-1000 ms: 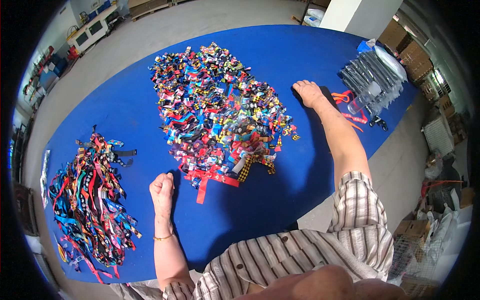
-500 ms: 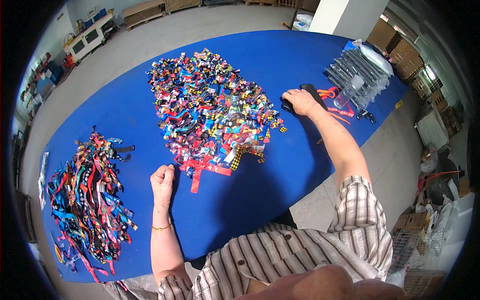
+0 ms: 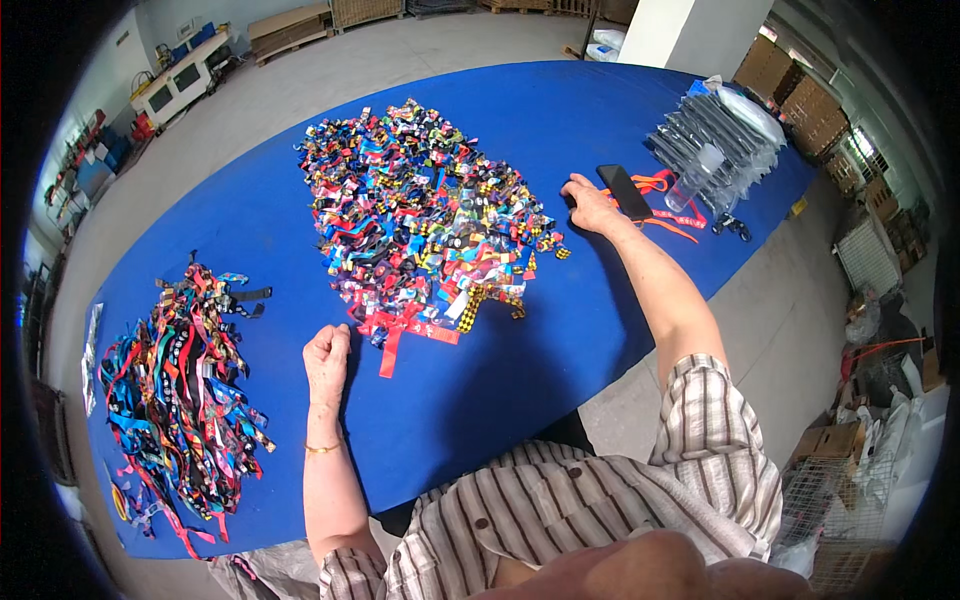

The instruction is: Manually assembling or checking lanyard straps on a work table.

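My left hand (image 3: 327, 358) rests as a closed fist on the blue table, with nothing showing in it. Just beyond it lies a red strap (image 3: 389, 352) at the near edge of a large heap of small folded, many-coloured ribbon pieces (image 3: 410, 215). To the right of this heap, my right hand (image 3: 596, 208) is low over the table with its fingers curled. A dark patch shows under its fingertips; whether it is an object or shadow is unclear. Right beside that hand is a black smartphone (image 3: 624, 191), lying partly over orange straps (image 3: 655, 183).
A pile of long colourful lanyards (image 3: 185, 400) covers the table's left end. At the far right are stacked clear-wrapped dark packages (image 3: 715, 150), a clear plastic bottle (image 3: 692, 180) and small black clips (image 3: 732, 228). A white pillar (image 3: 680, 35) stands behind the blue table (image 3: 520, 95).
My right hand has shifted slightly left and nearer, away from the phone, so more of the phone shows. My left fist stays in place.
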{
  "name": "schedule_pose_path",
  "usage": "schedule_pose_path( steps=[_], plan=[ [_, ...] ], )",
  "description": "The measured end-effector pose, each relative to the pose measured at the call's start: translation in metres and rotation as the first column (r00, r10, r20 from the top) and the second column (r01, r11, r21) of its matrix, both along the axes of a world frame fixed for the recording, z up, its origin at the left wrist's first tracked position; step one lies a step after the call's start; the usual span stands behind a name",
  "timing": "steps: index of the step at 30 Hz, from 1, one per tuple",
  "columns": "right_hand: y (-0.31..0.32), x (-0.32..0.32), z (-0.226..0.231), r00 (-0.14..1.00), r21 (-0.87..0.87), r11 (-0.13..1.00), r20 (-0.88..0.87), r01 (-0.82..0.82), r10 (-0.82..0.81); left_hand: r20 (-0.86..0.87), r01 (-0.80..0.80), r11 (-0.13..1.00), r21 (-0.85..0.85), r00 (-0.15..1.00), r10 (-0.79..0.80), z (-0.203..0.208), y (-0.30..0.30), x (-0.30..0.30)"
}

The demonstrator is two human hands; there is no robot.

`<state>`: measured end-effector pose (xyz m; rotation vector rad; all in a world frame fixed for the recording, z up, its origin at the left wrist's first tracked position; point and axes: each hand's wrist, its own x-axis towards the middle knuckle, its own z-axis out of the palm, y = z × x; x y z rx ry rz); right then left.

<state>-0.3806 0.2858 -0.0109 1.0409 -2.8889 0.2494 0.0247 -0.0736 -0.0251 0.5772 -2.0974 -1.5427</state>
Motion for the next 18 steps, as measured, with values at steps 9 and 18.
schedule_pose_path(
  steps=[9,18],
  plan=[
    [-0.02,0.029,0.034,0.881,0.077,0.893,0.143,0.444,-0.45,0.001,-0.005,1.0,0.019,1.0,0.005,-0.003,-0.004,0.003],
    [-0.004,0.022,0.021,0.934,0.011,0.934,0.004,0.358,-0.358,-0.001,0.004,1.0,0.027,1.0,-0.004,0.0,-0.002,0.0]
  ],
)
